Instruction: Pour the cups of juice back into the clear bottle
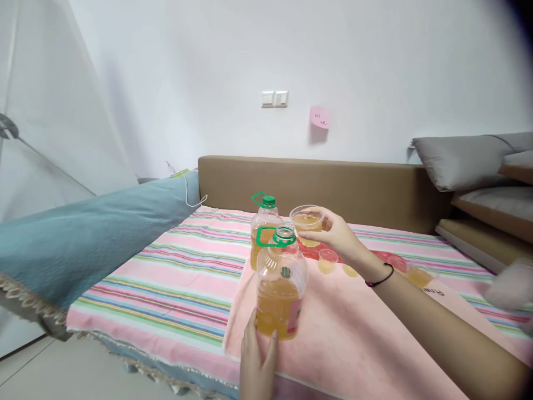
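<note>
My right hand [331,230] grips a clear plastic cup [307,223] partly filled with amber liquid. It is raised just right of the neck of a large clear bottle [278,300]. This bottle has a green ring handle and an uncapped mouth, and amber liquid fills about its lower half. Low on the same bottle, thumb and fingers of my left hand [258,355] hold its base from the front. Behind it stands a second bottle [268,214] with a green cap, partly hidden. More cups of the liquid, one a clear cup [327,260], sit beyond my right forearm, which hides some.
A pink towel [333,333] lies on a striped bed cover [166,283]. Something red [308,250] lies beneath the raised cup. A brown headboard [325,186] runs along the wall. Grey cushions [466,161] are stacked at right, and a blue cover [104,228] drapes the left side.
</note>
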The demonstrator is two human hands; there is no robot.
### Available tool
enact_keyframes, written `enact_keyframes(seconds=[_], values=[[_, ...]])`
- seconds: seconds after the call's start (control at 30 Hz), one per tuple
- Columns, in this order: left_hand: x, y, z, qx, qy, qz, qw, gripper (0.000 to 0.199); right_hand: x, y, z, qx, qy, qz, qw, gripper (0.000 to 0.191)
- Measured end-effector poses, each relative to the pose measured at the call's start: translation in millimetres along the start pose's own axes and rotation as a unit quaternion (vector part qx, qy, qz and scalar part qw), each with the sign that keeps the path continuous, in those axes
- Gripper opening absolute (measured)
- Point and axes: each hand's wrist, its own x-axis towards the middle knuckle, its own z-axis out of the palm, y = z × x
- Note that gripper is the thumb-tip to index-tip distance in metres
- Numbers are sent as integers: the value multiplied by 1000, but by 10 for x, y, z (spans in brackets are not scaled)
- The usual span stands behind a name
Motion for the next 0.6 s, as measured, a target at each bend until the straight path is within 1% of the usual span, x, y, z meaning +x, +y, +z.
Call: enact_keyframes(seconds=[0.2,0.37,0.6], values=[[-6,45,0,-30,-21,1,999,63,45,-6,28,-19,-16,-3,1000,48],[-12,52,-1,-39,-17,0,999,63,56,-81,30,-60,2,-5,998,50],[-24,73,-13,-33,-10,-2,999,67,89,-182,-8,-134,-14,-17,991,50]])
